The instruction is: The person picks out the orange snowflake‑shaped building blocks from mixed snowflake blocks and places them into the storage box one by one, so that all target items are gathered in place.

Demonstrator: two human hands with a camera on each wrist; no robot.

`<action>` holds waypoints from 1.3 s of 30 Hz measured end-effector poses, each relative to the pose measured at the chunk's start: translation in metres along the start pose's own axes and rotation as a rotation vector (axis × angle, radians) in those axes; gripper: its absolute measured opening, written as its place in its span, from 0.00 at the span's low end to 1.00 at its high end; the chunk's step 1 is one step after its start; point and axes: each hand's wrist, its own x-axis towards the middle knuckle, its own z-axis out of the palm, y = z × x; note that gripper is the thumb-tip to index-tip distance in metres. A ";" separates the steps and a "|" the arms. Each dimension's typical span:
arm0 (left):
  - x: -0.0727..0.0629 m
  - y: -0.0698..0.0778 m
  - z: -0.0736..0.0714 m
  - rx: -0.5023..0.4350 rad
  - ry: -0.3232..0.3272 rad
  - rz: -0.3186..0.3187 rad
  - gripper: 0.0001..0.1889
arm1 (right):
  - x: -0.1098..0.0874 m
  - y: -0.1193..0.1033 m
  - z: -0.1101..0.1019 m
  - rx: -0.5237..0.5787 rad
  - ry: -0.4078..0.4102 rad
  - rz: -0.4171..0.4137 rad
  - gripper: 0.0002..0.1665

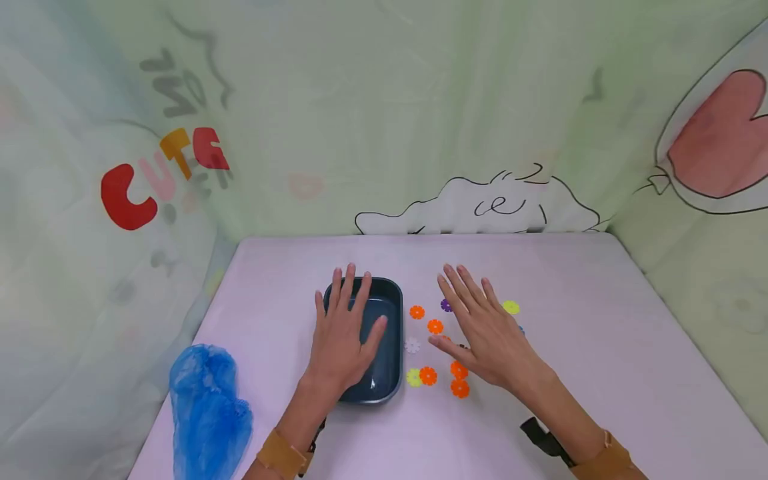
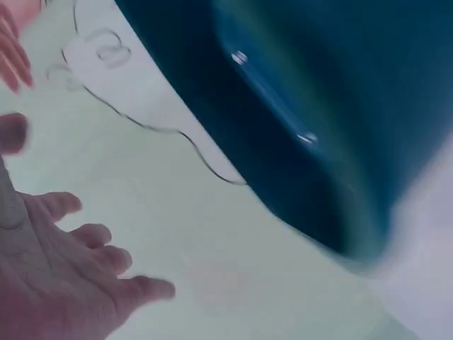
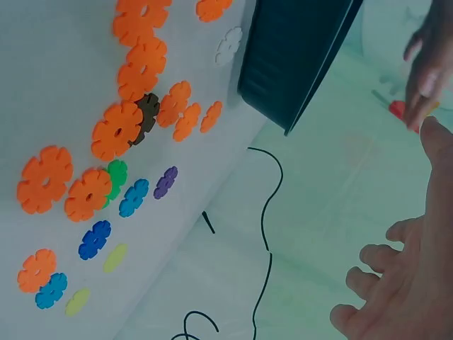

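My left hand (image 1: 342,343) is held with fingers straight above a dark blue rectangular tray (image 1: 393,333), holding nothing. To its right, my right hand (image 1: 492,333) hovers with straight fingers over scattered flower-shaped plastic discs, also holding nothing. Among the discs are orange ones (image 1: 459,389), a white one (image 1: 412,345), a purple one (image 1: 447,305) and a yellow one (image 1: 511,307). The right wrist view also shows a green disc (image 3: 117,173), a dark blue disc (image 3: 95,239) and a black disc (image 3: 147,117) partly beneath orange ones. In the head view the right hand hides several discs.
A crumpled blue plastic bag (image 1: 210,413) lies at the table's left side. The pale table (image 1: 288,260) meets a printed cloth backdrop (image 1: 336,133) at its far edge. Cloth also hangs along the left and right sides.
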 end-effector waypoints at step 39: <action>-0.028 -0.068 0.032 -0.442 0.208 -0.278 0.23 | 0.009 -0.005 0.011 0.045 0.070 -0.089 0.46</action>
